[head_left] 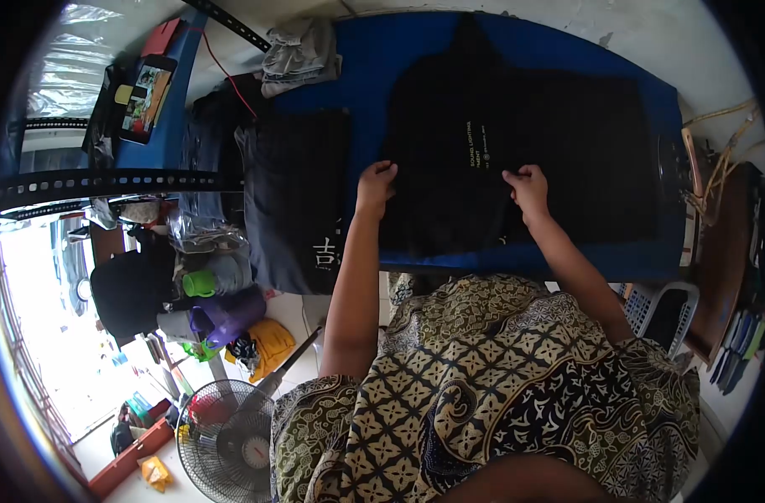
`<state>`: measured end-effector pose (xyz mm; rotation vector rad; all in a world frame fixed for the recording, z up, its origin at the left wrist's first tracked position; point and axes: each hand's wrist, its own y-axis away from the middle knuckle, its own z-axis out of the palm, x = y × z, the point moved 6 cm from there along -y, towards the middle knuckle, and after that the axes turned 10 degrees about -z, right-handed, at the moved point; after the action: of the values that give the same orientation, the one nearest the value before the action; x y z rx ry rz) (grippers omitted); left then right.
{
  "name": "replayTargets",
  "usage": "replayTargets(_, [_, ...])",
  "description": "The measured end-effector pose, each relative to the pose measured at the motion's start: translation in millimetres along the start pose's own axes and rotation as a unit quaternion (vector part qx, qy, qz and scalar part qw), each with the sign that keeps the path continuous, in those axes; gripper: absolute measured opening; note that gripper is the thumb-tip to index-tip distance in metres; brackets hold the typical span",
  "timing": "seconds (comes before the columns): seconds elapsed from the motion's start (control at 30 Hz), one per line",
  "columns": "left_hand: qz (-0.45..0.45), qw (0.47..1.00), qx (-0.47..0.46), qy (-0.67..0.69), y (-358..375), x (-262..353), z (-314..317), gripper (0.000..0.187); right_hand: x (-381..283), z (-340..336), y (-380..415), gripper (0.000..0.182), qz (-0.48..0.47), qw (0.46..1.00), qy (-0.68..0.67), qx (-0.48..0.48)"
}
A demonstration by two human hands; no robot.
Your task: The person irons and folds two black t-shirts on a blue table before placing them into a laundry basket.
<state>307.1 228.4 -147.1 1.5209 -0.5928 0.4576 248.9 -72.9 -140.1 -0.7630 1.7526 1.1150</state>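
A black shirt (pixel 567 134) with small pale printed lettering lies spread over a blue table top (pixel 367 59). My left hand (pixel 377 186) is closed at the shirt's left side, its fingers pinching the dark cloth. Over the middle of the shirt, just right of the lettering, my right hand (pixel 527 191) also pinches fabric between thumb and fingers. Dark folds hang between the two hands, and their edges are hard to make out against the rest of the shirt.
Folded dark garments (pixel 294 193) lie left of the shirt, with grey cloths (pixel 299 54) behind them. A phone (pixel 148 99) rests on a shelf at upper left. Below stands a fan (pixel 231 444). A grey plastic basket (pixel 672 310) is at lower right.
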Motion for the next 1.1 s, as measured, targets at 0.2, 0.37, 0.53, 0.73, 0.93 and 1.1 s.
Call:
replayTargets(0.2, [0.056,0.995,0.018,-0.085,31,18,4,0.057,-22,-2,9,0.038,-0.072,0.981,0.154,-0.089])
replayTargets(0.37, [0.112,0.993,0.040,-0.007,15,22,8,0.056,-26,-2,0,0.034,-0.141,0.974,0.178,-0.005])
replayTargets(0.53, [0.510,0.722,0.211,-0.416,63,15,82,0.043,-82,53,64,0.027,-0.552,0.776,0.287,-0.106])
replayTargets(0.73, [0.346,0.714,0.282,-0.540,61,-25,37,0.056,-33,60,28,0.059,-0.442,0.674,0.558,-0.197])
replayTargets(0.93, [0.334,0.835,0.279,-0.336,84,-70,-19,0.050,-73,145,14,0.046,-0.449,0.720,0.450,-0.280])
replayTargets(1.1, [0.327,0.866,0.278,-0.256,106,-81,-21,0.052,-82,199,-16,0.047,-0.279,0.715,0.491,-0.413])
